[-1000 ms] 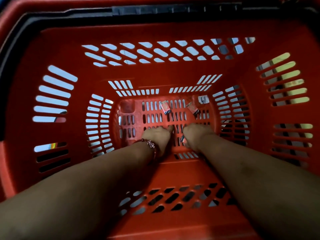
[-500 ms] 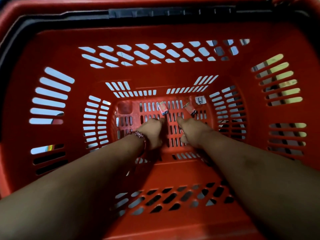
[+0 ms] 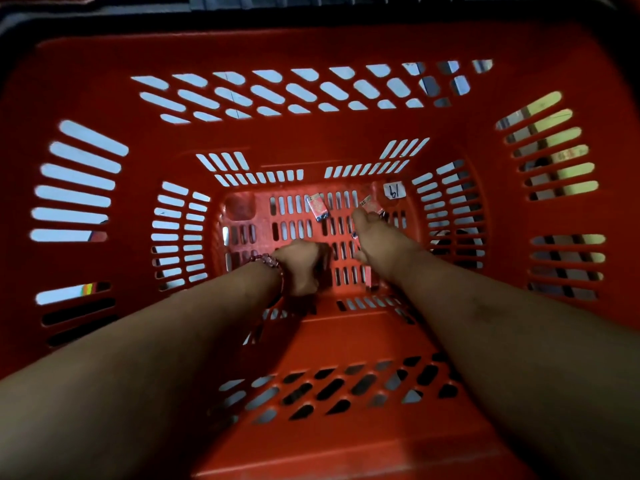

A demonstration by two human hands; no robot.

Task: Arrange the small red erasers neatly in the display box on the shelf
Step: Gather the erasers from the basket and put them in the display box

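Observation:
I look down into a deep red shopping basket (image 3: 104,341). One small red eraser (image 3: 318,206) lies loose on its slotted floor, far centre. A second red eraser (image 3: 370,202) lies to its right, and the fingertips of my right hand (image 3: 382,242) cover its near end and pinch at it. My left hand (image 3: 300,268), with a bead bracelet on the wrist, is curled into a fist on the floor, nearer to me; whatever is inside the fist is hidden. A pale reddish piece (image 3: 367,279) stands by the near wall below my right wrist.
A white tag marked 19 (image 3: 394,191) sticks to the far right corner of the floor. The basket's slotted walls rise steeply on all sides around my forearms. A dark handle (image 3: 311,1) runs along the far rim. No display box or shelf is in view.
My right hand has moved farther and to the right, onto the right eraser. My left hand pulled back from the centre eraser, which stays where it lay. The camera moved closer.

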